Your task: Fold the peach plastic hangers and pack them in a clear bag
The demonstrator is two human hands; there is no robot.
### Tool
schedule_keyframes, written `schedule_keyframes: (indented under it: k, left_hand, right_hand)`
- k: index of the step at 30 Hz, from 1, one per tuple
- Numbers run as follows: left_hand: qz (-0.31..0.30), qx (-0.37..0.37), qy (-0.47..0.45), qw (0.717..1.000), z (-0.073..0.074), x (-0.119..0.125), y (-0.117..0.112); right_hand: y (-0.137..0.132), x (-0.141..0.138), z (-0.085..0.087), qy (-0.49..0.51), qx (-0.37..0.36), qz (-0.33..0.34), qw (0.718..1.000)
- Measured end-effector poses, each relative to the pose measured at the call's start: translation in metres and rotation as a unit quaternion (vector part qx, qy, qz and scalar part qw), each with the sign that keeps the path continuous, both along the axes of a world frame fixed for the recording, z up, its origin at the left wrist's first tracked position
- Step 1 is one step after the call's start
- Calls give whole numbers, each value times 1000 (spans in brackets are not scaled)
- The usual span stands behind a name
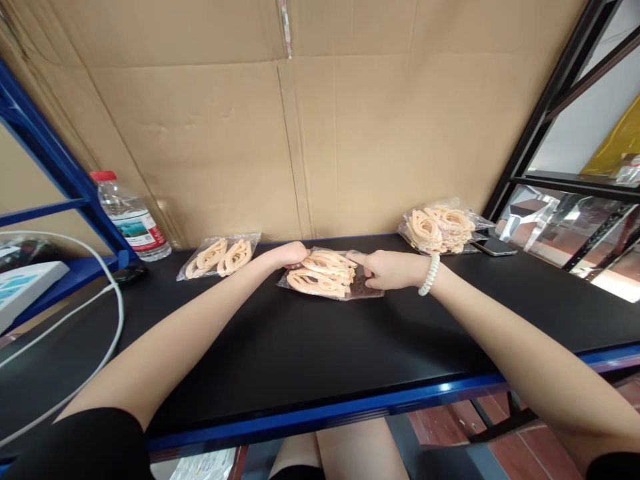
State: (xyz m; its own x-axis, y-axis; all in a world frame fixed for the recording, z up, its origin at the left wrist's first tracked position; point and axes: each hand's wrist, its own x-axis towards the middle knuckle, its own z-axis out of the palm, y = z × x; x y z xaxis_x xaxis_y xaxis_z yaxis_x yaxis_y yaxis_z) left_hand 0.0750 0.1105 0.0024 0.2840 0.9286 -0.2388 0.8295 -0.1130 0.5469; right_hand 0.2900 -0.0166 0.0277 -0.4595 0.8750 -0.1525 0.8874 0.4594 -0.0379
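A clear plastic bag holding pale, peach-coloured looped strips lies on the black tabletop in front of me. My left hand is closed at the bag's far left corner, with most of its fingers hidden from view. At the opposite side, my right hand has its fingers bent onto the bag's loose right end and grips the film. The strips are bunched toward the bag's left and middle, while the right end is flat film. A white beaded bracelet circles my right wrist.
Another bag of strips lies to the left, and a fuller pile of bagged strips sits at the back right beside a phone. A water bottle, black mouse and white cable are at left. Cardboard walls the back.
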Motion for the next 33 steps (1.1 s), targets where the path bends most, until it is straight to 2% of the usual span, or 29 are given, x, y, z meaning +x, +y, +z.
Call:
schedule_keyframes:
  k: [4,13,19,24,29,33]
  left_hand:
    - [26,19,-52,998,6,2,-6]
    - [17,129,-224,966,60,3,-22]
    - [-11,154,-226,962,96,15,-43]
    - [-42,182,-203,961,124,28,-52]
    - [-37,213,-241,946,140,33,-50]
    - [-13,255,-240,937,148,19,-43]
  right_hand:
    - [7,7,-3,47,-12,1,999]
    - [28,28,-10,37,46,-31,998]
    - [40,37,-20,44,91,-74,992]
    - [46,34,-30,76,106,-79,988]
    - [45,23,-34,136,99,-51,984]
    - [44,14,-41,184,99,-50,977]
